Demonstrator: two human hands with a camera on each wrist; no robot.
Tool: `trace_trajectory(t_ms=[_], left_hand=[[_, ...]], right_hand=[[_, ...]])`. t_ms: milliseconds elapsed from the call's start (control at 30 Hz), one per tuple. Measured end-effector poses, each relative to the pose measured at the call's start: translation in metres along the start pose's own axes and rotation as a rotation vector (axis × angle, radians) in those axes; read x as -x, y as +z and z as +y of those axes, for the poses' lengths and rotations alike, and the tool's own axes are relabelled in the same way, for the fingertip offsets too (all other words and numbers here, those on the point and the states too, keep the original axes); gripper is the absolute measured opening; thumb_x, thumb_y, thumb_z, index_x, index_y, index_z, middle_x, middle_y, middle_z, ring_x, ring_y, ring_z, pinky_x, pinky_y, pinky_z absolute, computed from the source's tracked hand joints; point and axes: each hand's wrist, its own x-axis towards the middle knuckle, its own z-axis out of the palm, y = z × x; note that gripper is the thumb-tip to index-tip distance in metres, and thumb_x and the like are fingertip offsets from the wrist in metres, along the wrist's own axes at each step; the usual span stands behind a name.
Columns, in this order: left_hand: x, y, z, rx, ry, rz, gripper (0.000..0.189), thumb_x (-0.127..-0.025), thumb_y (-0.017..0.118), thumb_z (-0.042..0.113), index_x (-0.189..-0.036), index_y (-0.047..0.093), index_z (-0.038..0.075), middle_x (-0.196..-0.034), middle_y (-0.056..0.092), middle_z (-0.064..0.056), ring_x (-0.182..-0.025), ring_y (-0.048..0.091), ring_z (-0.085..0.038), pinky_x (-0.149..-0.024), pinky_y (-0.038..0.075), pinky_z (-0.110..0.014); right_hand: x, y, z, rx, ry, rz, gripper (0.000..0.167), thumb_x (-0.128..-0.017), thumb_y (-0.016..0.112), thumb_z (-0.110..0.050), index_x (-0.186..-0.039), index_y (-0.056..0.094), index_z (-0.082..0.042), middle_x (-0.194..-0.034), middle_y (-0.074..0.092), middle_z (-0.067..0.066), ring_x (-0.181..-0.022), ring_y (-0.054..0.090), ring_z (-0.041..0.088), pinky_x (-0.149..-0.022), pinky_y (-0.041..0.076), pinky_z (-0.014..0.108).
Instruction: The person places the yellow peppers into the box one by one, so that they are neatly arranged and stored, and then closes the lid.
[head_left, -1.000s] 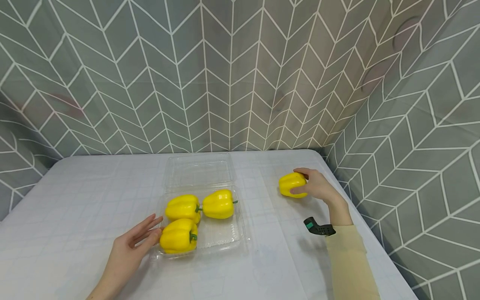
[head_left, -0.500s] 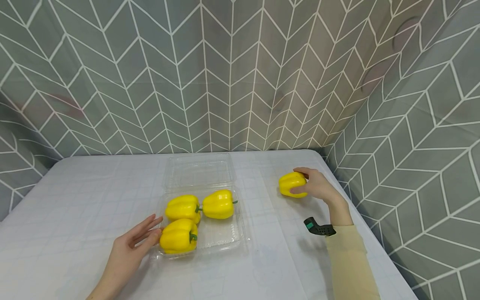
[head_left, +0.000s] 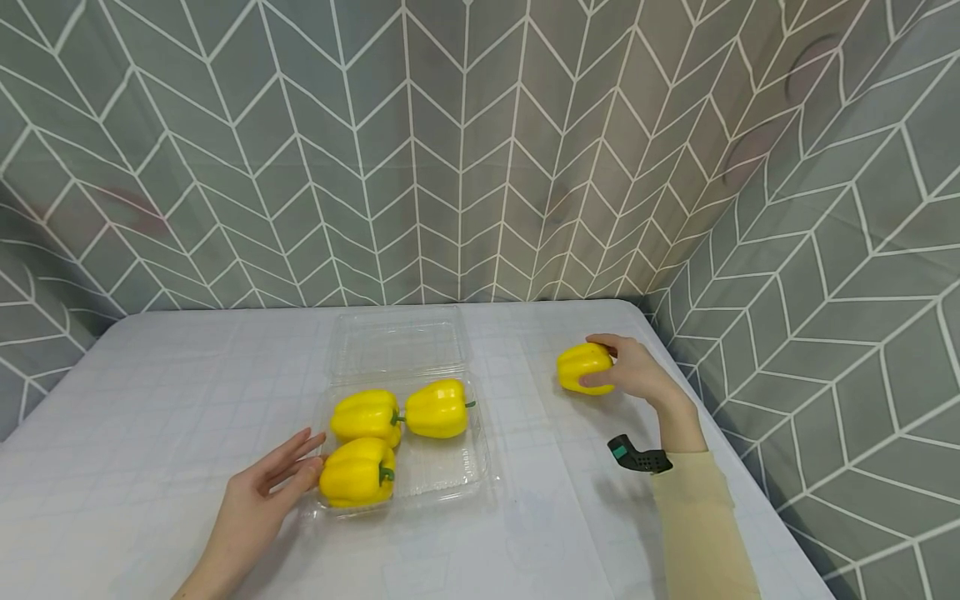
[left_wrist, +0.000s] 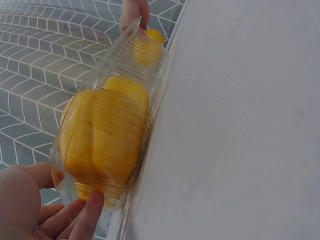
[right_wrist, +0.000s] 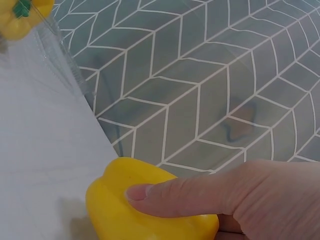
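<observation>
My right hand (head_left: 633, 367) grips a yellow bell pepper (head_left: 581, 369) at the right of the table, thumb across its near side in the right wrist view. Whether this pepper touches the table cannot be told. To its left, a clear plastic container (head_left: 450, 475) lies with three yellow bell peppers inside: one back left (head_left: 363, 417), one back right (head_left: 437, 408), one front left (head_left: 356, 475). My left hand (head_left: 258, 492) holds the container's left edge. In the left wrist view one digit reaches over the rim and fingertips (left_wrist: 94, 202) press the ribbed outer wall.
The container's clear lid (head_left: 397, 343) is folded back flat toward the far edge of the white-covered table (head_left: 187, 375). Grey patterned curtains (head_left: 420, 150) hang behind and to the right. A black wrist device (head_left: 637, 454) sits by the right sleeve.
</observation>
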Motion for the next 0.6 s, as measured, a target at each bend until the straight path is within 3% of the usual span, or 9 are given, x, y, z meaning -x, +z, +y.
trace_trajectory(t_ms=[333, 600], left_hand=[[-0.0008, 0.0002, -0.0007, -0.014, -0.002, 0.005, 0.061, -0.100, 0.061, 0.041, -0.151, 0.044, 0.011, -0.140, 0.061, -0.007, -0.100, 0.055, 0.019, -0.082, 0.055, -0.010], [0.0017, -0.0008, -0.0011, 0.033, 0.019, -0.001, 0.060, -0.100, 0.061, 0.038, -0.150, 0.045, 0.009, -0.140, 0.061, -0.009, -0.101, 0.057, 0.016, -0.082, 0.054, -0.009]], right_hand=[[0.0024, -0.0012, -0.0041, 0.006, -0.013, 0.002, 0.078, -0.083, 0.081, -0.022, -0.148, 0.043, 0.001, -0.146, 0.049, 0.023, -0.129, 0.046, 0.038, -0.113, 0.038, 0.057], [0.0047, -0.0016, -0.0088, 0.007, -0.028, 0.015, 0.076, -0.083, 0.080, -0.021, -0.147, 0.045, -0.001, -0.146, 0.049, 0.023, -0.128, 0.047, 0.038, -0.111, 0.040, 0.057]])
